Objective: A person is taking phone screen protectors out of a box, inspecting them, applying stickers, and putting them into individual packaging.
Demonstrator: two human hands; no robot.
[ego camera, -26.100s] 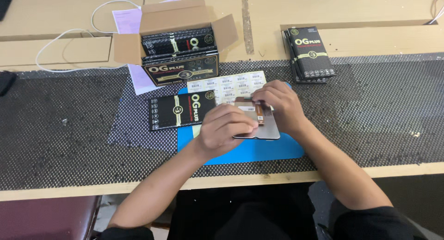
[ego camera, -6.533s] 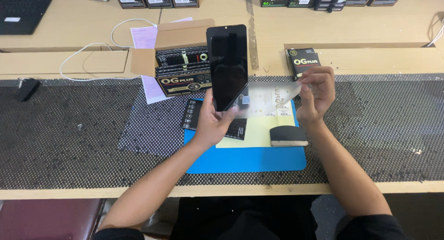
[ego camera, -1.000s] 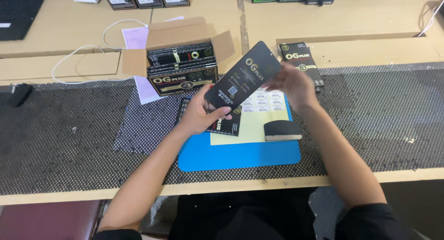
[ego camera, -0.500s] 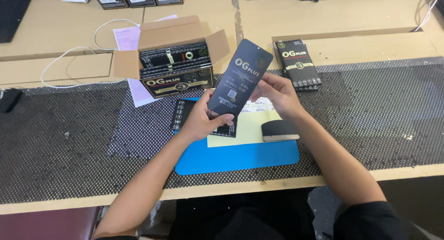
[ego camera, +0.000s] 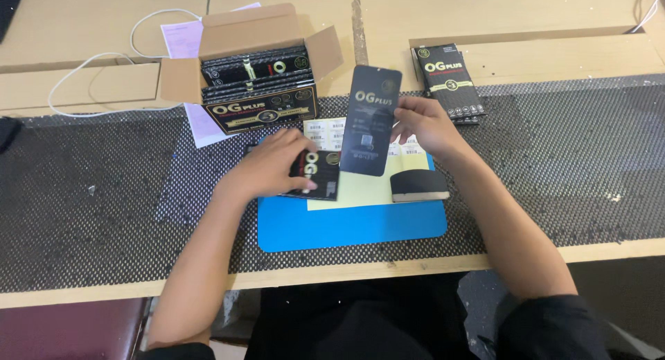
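Note:
My right hand [ego camera: 424,126] holds a long black glossy sleeve [ego camera: 370,119] upright above the mat, pinching its right edge. My left hand [ego camera: 271,164] lies flat on a small black packet [ego camera: 320,176] that rests on the table at the blue mat's [ego camera: 346,225] upper left corner. A yellow sheet [ego camera: 364,189] lies on the mat under the sleeve, with a strip of white barcode stickers [ego camera: 327,131] behind it. A small black block [ego camera: 418,185] sits at the mat's right side.
An open cardboard box [ego camera: 256,69] filled with black packets stands behind my left hand. A stack of black packets [ego camera: 450,83] lies at the back right. White cable [ego camera: 111,62] and paper sheets [ego camera: 187,48] lie at the back left. Black mesh matting [ego camera: 554,166] covers the bench.
My left hand let go of the black sleeve and dropped onto the small packet on the table. My right hand now holds the sleeve alone, more upright.

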